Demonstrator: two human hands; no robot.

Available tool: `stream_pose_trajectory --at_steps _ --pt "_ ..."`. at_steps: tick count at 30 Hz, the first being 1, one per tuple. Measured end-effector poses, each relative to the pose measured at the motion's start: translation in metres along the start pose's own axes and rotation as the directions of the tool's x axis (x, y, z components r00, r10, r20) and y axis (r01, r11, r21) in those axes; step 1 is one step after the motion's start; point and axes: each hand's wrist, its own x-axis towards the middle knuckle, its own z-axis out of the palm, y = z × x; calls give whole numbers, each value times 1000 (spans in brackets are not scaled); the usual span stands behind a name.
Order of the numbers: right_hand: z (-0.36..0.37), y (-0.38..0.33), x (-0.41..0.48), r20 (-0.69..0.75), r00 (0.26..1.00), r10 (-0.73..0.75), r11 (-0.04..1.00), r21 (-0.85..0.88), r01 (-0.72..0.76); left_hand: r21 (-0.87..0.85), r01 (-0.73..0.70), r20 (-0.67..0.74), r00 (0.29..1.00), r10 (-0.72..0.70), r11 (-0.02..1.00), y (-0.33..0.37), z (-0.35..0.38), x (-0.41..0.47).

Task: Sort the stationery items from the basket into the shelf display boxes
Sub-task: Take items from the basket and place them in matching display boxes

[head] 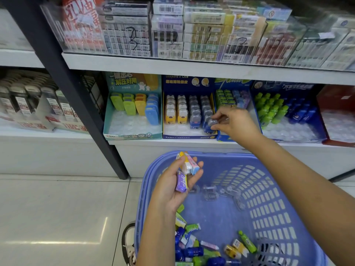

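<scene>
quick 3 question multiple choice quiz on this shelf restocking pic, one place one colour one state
1. Where is the right hand? A dark-blue display box B top shelf C floor
2. Basket colour? A red B green C blue
3. Left hand? A empty B gripping several small packs C resting on the floor

Answers: 1A, it pinches a blue clear-capped item at that box's right column; 2C, its lattice wall is blue; 3B, it holds purple, pink and yellow packs.

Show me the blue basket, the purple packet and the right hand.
blue basket [267, 200]: head view, slotted right wall.
purple packet [181, 182]: head view, front face.
right hand [237, 122]: head view, back of the hand.
</scene>
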Motion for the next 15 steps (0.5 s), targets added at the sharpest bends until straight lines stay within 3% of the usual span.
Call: stream_pose_trajectory --at_steps 5,10,12,15 --pt "2 -4 8 93 994 -61 987 -141 74 17 -30 29 999 29 999 -2 -2 -1" --pt "0 -10 5 131 991 -11 965 -257 45 57 -84 66 995 80 995 -5 0 -7" --pt "2 -17 -8 112 993 24 980 -197 -1 90 -115 69 992 109 989 -6 1 -9" --pt "9 -32 -37 126 979 160 977 125 -175 152 -162 97 984 148 975 -8 0 -11"
